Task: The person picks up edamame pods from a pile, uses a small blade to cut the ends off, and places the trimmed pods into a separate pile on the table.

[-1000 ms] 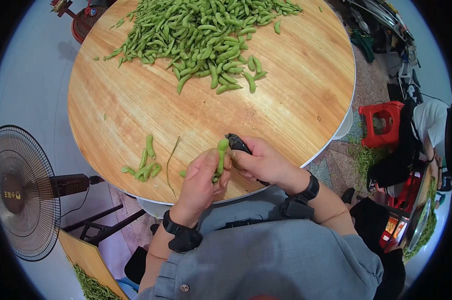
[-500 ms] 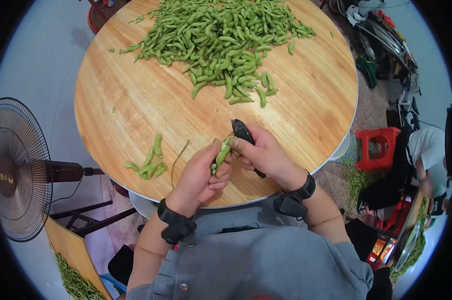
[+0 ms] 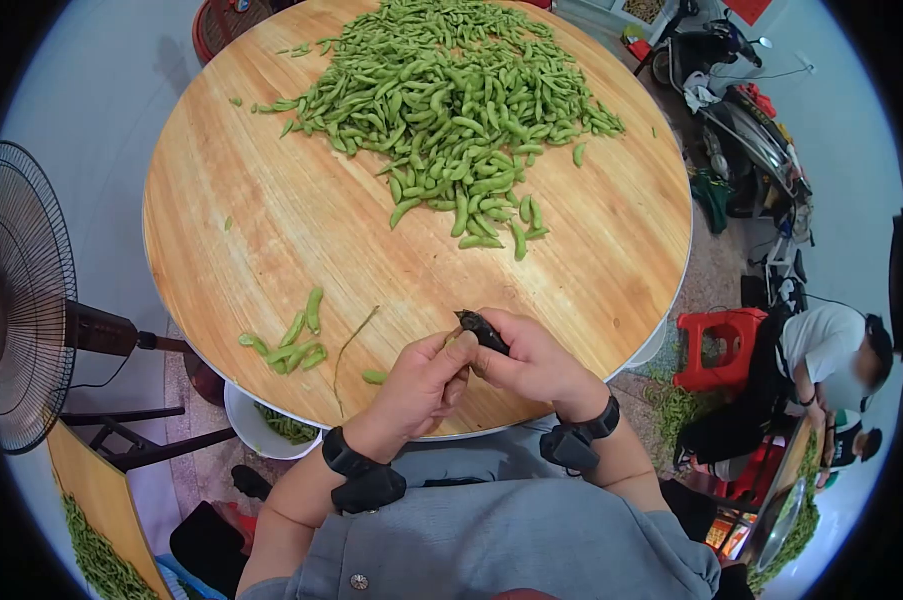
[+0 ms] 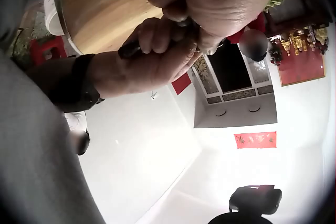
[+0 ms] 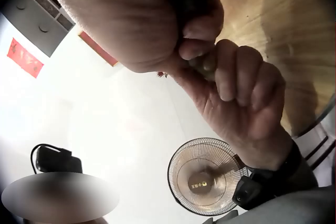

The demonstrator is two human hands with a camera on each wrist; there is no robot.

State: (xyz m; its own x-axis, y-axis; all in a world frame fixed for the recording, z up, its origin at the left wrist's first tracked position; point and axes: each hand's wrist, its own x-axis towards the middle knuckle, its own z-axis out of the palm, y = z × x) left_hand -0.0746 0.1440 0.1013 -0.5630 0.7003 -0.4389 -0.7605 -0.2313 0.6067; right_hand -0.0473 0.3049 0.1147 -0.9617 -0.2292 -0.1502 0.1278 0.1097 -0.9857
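Observation:
Above the near edge of the round wooden table (image 3: 251,210), both hands meet. My right hand (image 3: 541,365) grips a black tool (image 3: 484,332), its tip pointing up and to the left. My left hand (image 3: 416,388) has its fingers curled, with thumb and fingertips against the right hand's. The right wrist view shows a bit of a green pod (image 5: 208,69) pinched in the left hand (image 5: 244,95); the hands hide it in the head view. A large pile of green pods (image 3: 451,110) covers the table's far part.
Several loose pods (image 3: 291,355) and a thin stem (image 3: 343,355) lie left of the hands. A fan (image 3: 21,300) stands at the left, a white basin (image 3: 251,430) below the table's edge. Right are a red stool (image 3: 716,350) and a seated person (image 3: 821,340).
The head view has shifted, bringing the basin into sight. The hands have drawn closer together, and the pod that showed between them is now hidden in that view.

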